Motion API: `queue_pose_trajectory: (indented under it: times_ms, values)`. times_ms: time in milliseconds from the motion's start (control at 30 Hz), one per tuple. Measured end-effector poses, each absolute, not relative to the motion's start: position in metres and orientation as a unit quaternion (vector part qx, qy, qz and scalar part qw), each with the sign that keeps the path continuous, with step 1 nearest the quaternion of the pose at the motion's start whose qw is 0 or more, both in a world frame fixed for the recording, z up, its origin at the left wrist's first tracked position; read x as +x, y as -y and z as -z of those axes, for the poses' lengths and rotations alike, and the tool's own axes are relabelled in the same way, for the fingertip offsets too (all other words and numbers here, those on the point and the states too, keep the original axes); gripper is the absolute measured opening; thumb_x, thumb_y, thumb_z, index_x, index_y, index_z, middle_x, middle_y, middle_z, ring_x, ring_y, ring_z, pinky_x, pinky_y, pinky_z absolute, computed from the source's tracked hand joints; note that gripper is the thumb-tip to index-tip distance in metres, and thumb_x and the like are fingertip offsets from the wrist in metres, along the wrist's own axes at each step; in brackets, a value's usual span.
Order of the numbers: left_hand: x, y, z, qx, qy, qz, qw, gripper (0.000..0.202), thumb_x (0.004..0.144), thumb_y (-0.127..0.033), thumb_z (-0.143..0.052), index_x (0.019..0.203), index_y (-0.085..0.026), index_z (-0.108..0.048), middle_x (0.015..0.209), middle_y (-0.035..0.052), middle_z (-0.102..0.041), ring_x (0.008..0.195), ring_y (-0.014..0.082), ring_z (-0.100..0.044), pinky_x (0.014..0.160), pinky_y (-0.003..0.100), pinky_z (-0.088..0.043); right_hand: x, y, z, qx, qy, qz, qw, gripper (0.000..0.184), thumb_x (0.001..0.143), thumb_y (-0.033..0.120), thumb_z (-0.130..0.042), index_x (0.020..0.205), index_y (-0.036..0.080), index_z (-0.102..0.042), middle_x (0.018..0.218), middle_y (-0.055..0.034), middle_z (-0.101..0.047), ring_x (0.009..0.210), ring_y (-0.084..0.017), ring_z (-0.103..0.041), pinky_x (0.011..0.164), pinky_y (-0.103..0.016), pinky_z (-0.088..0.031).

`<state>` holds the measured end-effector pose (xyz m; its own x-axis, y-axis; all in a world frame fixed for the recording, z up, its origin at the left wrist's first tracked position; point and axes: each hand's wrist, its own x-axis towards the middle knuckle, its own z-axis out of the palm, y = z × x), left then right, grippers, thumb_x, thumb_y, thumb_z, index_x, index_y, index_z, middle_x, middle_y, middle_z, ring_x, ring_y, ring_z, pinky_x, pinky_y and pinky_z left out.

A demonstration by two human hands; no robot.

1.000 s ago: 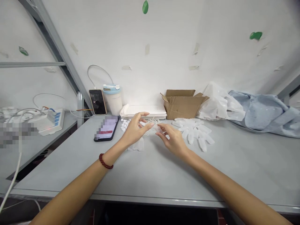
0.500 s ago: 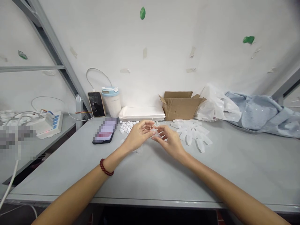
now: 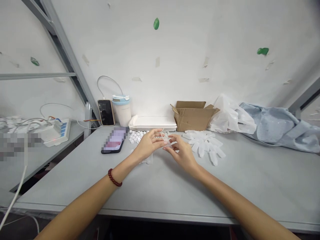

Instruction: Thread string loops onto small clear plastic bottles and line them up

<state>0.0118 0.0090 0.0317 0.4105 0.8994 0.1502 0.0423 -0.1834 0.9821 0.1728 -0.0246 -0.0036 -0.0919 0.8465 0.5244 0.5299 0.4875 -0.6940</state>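
Above the middle of the grey table, my left hand (image 3: 147, 144) and my right hand (image 3: 182, 154) meet with fingertips almost touching. Between them is a small translucent piece (image 3: 167, 144) with a thin white cord (image 3: 163, 133) looping up from it. Thumb and fingers of each hand close on this piece, partly hiding it. Small white caps (image 3: 136, 136) lie in a heap just behind my left hand. More translucent pieces (image 3: 149, 159) show under my left wrist. Right of my right hand spreads a pile of flat, translucent white strips (image 3: 201, 146).
A phone (image 3: 113, 141) lies on the table (image 3: 160, 193) at left. Behind stand another phone (image 3: 106, 112), a lidded cup (image 3: 122, 110), a white stack (image 3: 153, 122), an open cardboard box (image 3: 192, 116), a plastic bag (image 3: 230, 116) and blue cloth (image 3: 275, 123). A power strip (image 3: 61, 133) sits far left.
The camera view has shifted slightly, so the scene sits a little lower. My hands stay together around the translucent piece, with only small finger movements.
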Motion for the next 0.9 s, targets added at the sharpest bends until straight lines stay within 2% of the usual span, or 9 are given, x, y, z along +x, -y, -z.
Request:
queue_pose_trajectory:
  times_ms: [100,167,233,533,633,733,833,900]
  values:
    - [0.0108,-0.0095,-0.0311,0.672,-0.387,-0.411,0.479,0.035,0.073,-0.037,-0.066,0.097,-0.012,-0.059,0.097,0.0088,-0.063,0.090,0.0191,-0.061,0.081,0.034,-0.048,0.1734,0.0244,0.0045,-0.477,0.725,-0.141,0.477,0.035,0.082,0.034,-0.056,0.112,0.020,-0.046,0.089,-0.0056,-0.060,0.062,-0.014,-0.061,0.061,-0.032,-0.053]
    - [0.0106,-0.0088,-0.0312,0.698,-0.382,-0.397,0.458,0.029,0.075,-0.041,-0.063,0.083,-0.012,-0.062,0.085,0.0060,-0.064,0.081,0.0176,-0.060,0.076,0.031,-0.047,0.1738,0.0243,0.0055,-0.477,0.729,-0.131,0.474,0.034,0.082,0.034,-0.056,0.111,0.020,-0.047,0.090,-0.0060,-0.060,0.062,-0.014,-0.061,0.061,-0.032,-0.053]
    - [0.0108,-0.0076,-0.0315,0.725,-0.359,-0.385,0.445,0.027,0.078,-0.040,-0.060,0.078,-0.013,-0.063,0.080,0.0045,-0.065,0.079,0.0167,-0.060,0.074,0.030,-0.047,0.1743,0.0243,0.0065,-0.473,0.734,-0.124,0.472,0.032,0.082,0.034,-0.056,0.110,0.021,-0.048,0.093,-0.0066,-0.061,0.063,-0.014,-0.061,0.061,-0.032,-0.053]
    - [0.0089,-0.0090,-0.0323,0.782,-0.334,-0.351,0.392,0.026,0.082,-0.039,-0.054,0.083,-0.017,-0.067,0.086,0.0032,-0.068,0.083,0.0178,-0.060,0.074,0.027,-0.046,0.1709,0.0256,0.0056,-0.462,0.719,-0.178,0.487,0.021,0.084,0.031,-0.053,0.101,0.019,-0.052,0.091,-0.0061,-0.064,0.062,-0.014,-0.064,0.060,-0.030,-0.052]
    - [0.0092,-0.0104,-0.0314,0.795,-0.333,-0.342,0.374,0.026,0.082,-0.038,-0.053,0.081,-0.017,-0.067,0.086,0.0032,-0.068,0.084,0.0184,-0.061,0.075,0.028,-0.046,0.1699,0.0268,0.0034,-0.473,0.707,-0.204,0.485,0.023,0.082,0.034,-0.055,0.099,0.019,-0.054,0.090,-0.0054,-0.065,0.060,-0.014,-0.063,0.059,-0.029,-0.050]
    - [0.0107,-0.0093,-0.0301,0.786,-0.365,-0.352,0.353,0.023,0.083,-0.031,-0.049,0.082,-0.016,-0.066,0.084,0.0042,-0.069,0.083,0.0191,-0.062,0.076,0.029,-0.047,0.1711,0.0268,0.0016,-0.491,0.690,-0.220,0.484,0.026,0.079,0.039,-0.060,0.094,0.019,-0.055,0.083,-0.0035,-0.065,0.057,-0.014,-0.061,0.056,-0.028,-0.048]
    - [0.0115,-0.0051,-0.0293,0.767,-0.420,-0.388,0.291,0.025,0.084,-0.023,-0.042,0.094,-0.016,-0.063,0.087,0.0061,-0.068,0.084,0.0194,-0.063,0.075,0.032,-0.049,0.1729,0.0256,0.0002,-0.504,0.670,-0.242,0.488,0.028,0.076,0.043,-0.062,0.086,0.018,-0.054,0.070,-0.0007,-0.062,0.054,-0.015,-0.059,0.051,-0.028,-0.046]
    - [0.0110,-0.0013,-0.0292,0.793,-0.402,-0.407,0.207,0.025,0.084,-0.020,-0.041,0.101,-0.017,-0.060,0.095,0.0079,-0.066,0.090,0.0205,-0.060,0.079,0.035,-0.048,0.1734,0.0250,-0.0009,-0.507,0.655,-0.263,0.494,0.029,0.075,0.045,-0.062,0.083,0.018,-0.053,0.070,-0.0007,-0.061,0.054,-0.015,-0.060,0.050,-0.027,-0.045]
